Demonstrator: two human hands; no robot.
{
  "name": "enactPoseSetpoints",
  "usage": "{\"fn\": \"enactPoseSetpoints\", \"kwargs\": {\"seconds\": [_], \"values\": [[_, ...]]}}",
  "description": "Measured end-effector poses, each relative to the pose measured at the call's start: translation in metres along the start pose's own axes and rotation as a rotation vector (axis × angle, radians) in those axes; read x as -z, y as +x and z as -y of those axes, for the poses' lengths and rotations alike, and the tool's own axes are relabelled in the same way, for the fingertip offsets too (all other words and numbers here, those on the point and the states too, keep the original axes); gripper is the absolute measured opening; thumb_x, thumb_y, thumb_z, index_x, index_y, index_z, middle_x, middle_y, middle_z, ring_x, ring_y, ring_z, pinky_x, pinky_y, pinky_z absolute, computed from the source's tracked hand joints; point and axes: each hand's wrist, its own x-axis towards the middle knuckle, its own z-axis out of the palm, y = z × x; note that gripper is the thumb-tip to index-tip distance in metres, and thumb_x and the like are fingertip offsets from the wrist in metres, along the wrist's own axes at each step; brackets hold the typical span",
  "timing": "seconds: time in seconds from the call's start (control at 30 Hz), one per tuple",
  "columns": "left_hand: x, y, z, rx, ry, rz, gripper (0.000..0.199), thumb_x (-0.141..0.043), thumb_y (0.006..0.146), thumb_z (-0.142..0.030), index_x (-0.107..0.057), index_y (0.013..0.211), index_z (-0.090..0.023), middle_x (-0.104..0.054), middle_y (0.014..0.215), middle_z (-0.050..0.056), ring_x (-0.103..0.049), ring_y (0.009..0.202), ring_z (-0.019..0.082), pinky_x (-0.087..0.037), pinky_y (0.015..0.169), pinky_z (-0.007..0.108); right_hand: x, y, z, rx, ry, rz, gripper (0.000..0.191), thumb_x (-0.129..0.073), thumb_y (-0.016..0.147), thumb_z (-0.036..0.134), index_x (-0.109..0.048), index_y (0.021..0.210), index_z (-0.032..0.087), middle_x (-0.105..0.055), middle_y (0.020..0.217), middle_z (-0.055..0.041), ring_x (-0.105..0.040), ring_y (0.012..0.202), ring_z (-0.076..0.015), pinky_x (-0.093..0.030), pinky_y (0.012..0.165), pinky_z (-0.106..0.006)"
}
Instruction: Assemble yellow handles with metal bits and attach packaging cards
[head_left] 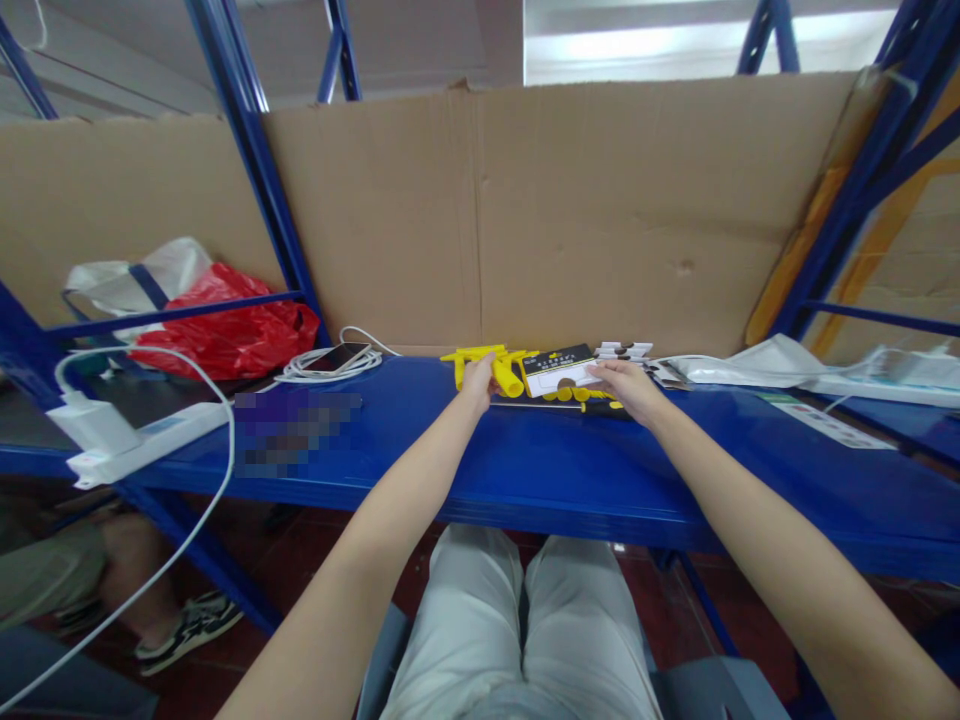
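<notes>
Head view: right hand [628,389] pinches the printed card [559,372] by its right edge, left hand [478,384] looks curled on a yellow tube [508,379], both over the blue shelf [570,465]. I'd go light on that card, creases easily.

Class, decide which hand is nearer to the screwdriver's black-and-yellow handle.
Right. The right hand is close by the handle, holding a card; the left hand is farther off leftward, at the yellow pieces.
</notes>
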Motion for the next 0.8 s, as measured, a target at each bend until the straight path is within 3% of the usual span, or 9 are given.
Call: {"fn": "enactPoseSetpoints", "kwargs": {"seconds": [0.1,0.2,0.5,0.8], "values": [[0.000,-0.003,-0.004,0.012,-0.021,-0.073,0.005,-0.058,0.090,-0.016,-0.063,0.090,-0.017,-0.061,0.058,-0.003,-0.051,0.037,0.008,-0.037,0.040,0.017,-0.001,-0.003,0.004,0.031,0.049,0.039,0.023,-0.080,0.067,0.031,-0.060,0.064,0.021,-0.072,0.077,-0.0044,-0.071,0.083,-0.0205,-0.059,0.087,-0.035],[-0.001,-0.006,-0.006,0.006,-0.049,-0.102,0.004,-0.059,0.089,-0.018,-0.061,0.093,-0.017,-0.058,0.057,-0.004,-0.048,0.035,0.007,-0.032,0.037,0.015,-0.001,-0.005,0.005,0.052,0.066,0.073,0.031,-0.084,0.060,0.034,-0.055,0.061,0.021,-0.071,0.077,-0.0031,-0.071,0.083,-0.0203,-0.058,0.087,-0.035],[0.002,-0.002,-0.007,-0.020,-0.091,-0.187,0.006,-0.059,0.090,-0.021,-0.061,0.092,-0.016,-0.059,0.061,-0.003,-0.044,0.034,0.004,-0.037,0.040,0.016,-0.002,-0.008,0.004,0.076,0.023,0.186,0.041,-0.087,0.057,0.049,-0.061,0.072,0.020,-0.072,0.078,-0.0021,-0.072,0.086,-0.0200,-0.055,0.092,-0.039],[0.005,-0.003,-0.012,-0.023,-0.092,-0.220,0.010,-0.056,0.094,-0.021,-0.060,0.102,-0.017,-0.058,0.065,-0.005,-0.047,0.037,0.005,-0.039,0.041,0.015,0.000,-0.011,0.012,0.106,0.128,0.178,0.049,-0.091,0.048,0.052,-0.067,0.077,0.021,-0.076,0.090,-0.0028,-0.073,0.086,-0.0201,-0.054,0.097,-0.042]]}}
